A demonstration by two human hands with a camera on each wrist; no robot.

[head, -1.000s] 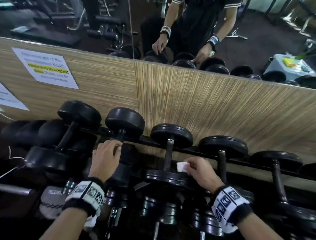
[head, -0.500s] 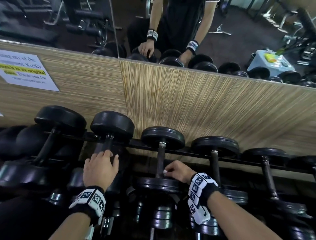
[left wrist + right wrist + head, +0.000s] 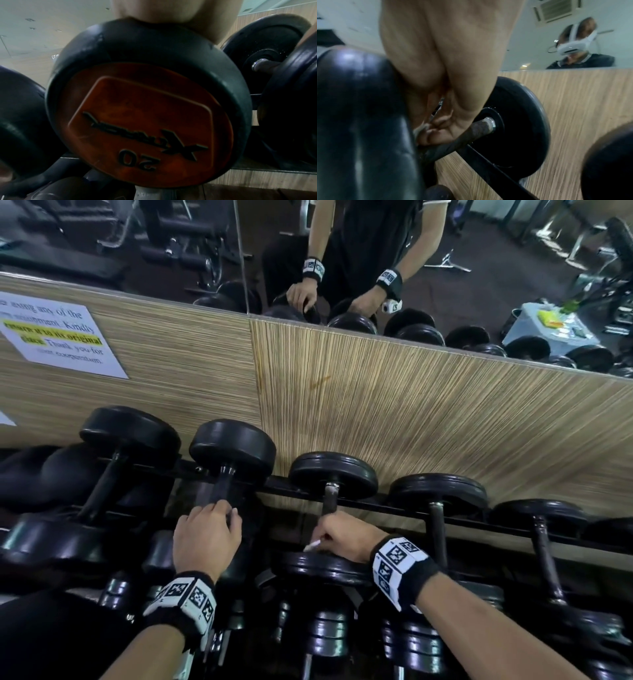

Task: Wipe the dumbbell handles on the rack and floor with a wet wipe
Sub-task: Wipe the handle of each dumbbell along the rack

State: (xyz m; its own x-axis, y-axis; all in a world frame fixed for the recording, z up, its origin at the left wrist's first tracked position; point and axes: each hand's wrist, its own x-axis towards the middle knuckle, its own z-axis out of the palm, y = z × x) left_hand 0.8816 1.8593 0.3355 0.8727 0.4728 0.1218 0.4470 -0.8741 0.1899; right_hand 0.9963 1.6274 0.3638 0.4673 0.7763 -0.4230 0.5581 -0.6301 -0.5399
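Right hand (image 3: 346, 537) down on the handle (image 3: 331, 501) of the third dumbbell along the top rack (image 3: 394, 503), fingers curled round the bar with the wet wipe (image 3: 312, 546) tucked inside, only a white corner poking out by the thumb. From the right wrist view, fingers (image 3: 436, 129) wrapped low on the rough, rusty-looking handle (image 3: 477, 129), wipe edge (image 3: 419, 129) bunched against the near weight. Mid-wipe on this bar, by the look of it, working the lower end; upper stretch near the far weight bare and seemingly yet to be covered.

Left hand (image 3: 203, 537) resting on the neighbouring dumbbell (image 3: 233, 450), fingers bent over its thick dark handle, steadying rather than cleaning; no wipe in it. From the left wrist view, only the orange end cap marked 20 (image 3: 145, 121) filling the frame.

Hard to judge which handles are already clean, no visible wet sheen either way. Two more dumbbells (image 3: 438, 494) to the right, a lower tier beneath, and floor ones out of sight. Plenty left, probably.
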